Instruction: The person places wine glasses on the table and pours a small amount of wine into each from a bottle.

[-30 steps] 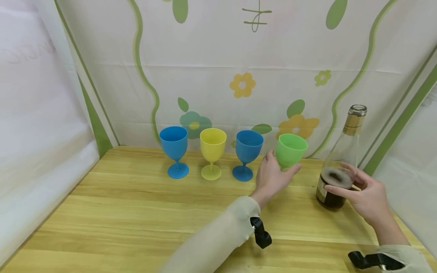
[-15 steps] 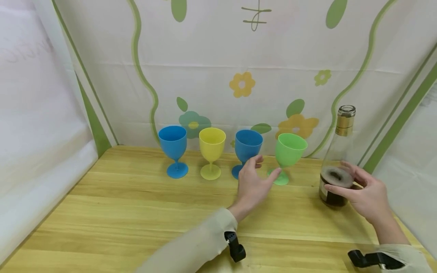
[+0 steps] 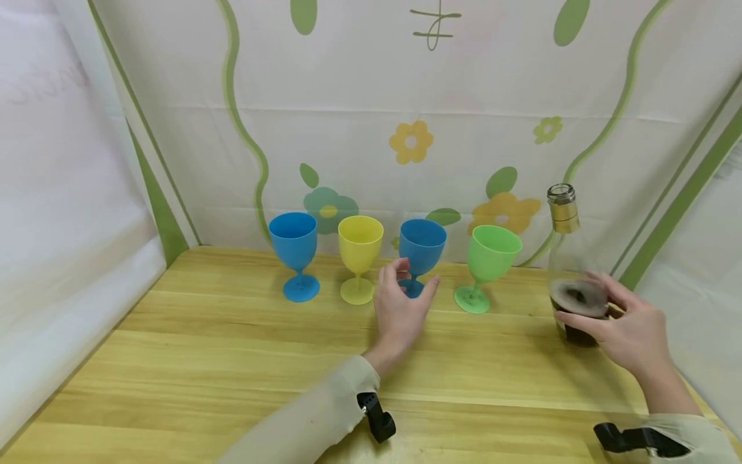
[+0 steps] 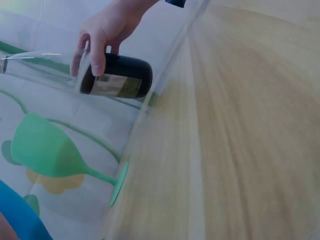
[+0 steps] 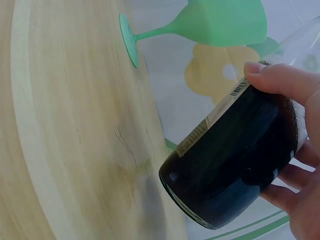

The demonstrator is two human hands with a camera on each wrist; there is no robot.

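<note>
In the head view my right hand (image 3: 632, 332) grips a clear glass wine bottle (image 3: 570, 258) with a gold neck band and dark liquid. The bottle leans left, and the right wrist view shows its base (image 5: 200, 205) tipped up off the table. My left hand (image 3: 400, 309) is at the right-hand blue goblet (image 3: 423, 248), fingers left of its stem and thumb to the right, apart from each other. Whether they touch the goblet I cannot tell. Between that goblet and the bottle stands a green goblet (image 3: 493, 254), upright.
A yellow goblet (image 3: 361, 241) and another blue goblet (image 3: 294, 241) stand to the left in the same row. Behind the wooden table (image 3: 232, 367) hangs a white flowered curtain (image 3: 348, 148). White cloth (image 3: 69, 225) also closes the left side.
My left hand has left the green goblet and moved left to the right-hand blue goblet. The bottle in my right hand has gone from leaning right to leaning left.
</note>
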